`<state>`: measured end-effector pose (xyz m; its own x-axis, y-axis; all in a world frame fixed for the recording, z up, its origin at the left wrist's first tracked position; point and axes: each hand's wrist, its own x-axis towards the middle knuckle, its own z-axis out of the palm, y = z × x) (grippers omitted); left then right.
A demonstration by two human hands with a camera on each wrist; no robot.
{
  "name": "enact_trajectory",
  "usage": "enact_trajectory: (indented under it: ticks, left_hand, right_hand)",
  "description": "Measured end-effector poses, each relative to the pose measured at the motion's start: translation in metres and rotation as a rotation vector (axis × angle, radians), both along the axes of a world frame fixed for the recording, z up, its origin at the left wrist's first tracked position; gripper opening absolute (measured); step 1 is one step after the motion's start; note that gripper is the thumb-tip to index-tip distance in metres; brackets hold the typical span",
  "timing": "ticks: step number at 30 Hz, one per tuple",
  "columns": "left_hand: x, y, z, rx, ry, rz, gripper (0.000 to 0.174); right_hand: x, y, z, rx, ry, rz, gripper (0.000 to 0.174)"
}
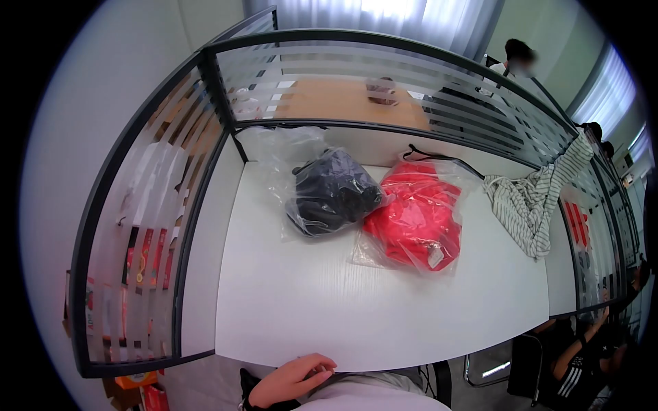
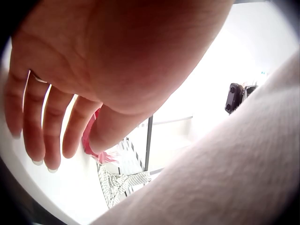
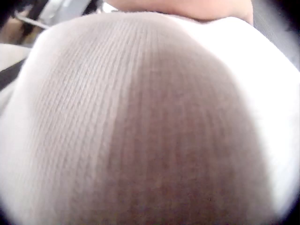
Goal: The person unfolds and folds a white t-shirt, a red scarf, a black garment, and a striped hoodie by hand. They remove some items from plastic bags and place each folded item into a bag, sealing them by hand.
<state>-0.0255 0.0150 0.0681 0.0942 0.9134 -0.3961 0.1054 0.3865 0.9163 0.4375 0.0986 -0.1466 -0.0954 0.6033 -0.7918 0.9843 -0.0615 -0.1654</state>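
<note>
My left hand [image 1: 293,381] hovers by the front edge of the white desk [image 1: 301,315], fingers loosely extended and holding nothing. In the left wrist view its fingers [image 2: 56,122] hang down slightly spread, one wearing a ring. Farther back on the desk lies dark folded clothing in a clear plastic bag [image 1: 332,192]. Right of it, touching, is bright red clothing in another clear bag [image 1: 418,216] with a small white label. The head view does not include my right hand; only a strip of skin [image 3: 183,7] shows past pale ribbed cloth [image 3: 140,117] in the right wrist view.
A striped garment [image 1: 531,205] drapes over the right partition and onto the desk. Dark-framed partitions [image 1: 391,38] enclose the back and sides. A black strap [image 1: 445,159] lies behind the red bundle. One person [image 1: 582,359] sits at lower right, another [image 1: 517,58] beyond the partition.
</note>
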Motion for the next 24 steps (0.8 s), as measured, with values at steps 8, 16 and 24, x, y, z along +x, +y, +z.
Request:
enact_trajectory:
  ticks: [8,16,24]
  left_hand:
    - [0.003,0.002,0.004,0.011,0.018,0.047,0.033]
    - [0.011,0.018,0.012,0.139,0.172,0.078,0.027]
    - [0.017,0.010,-0.012,0.303,0.977,0.452,0.015]
  right_hand:
    - [0.019,0.020,0.046,-0.286,-0.033,0.214,0.033]
    - [-0.142,0.142,0.337,0.483,0.344,0.727,0.015]
    - [-0.265,0.112,0.397,0.824,1.944,0.928,0.039]
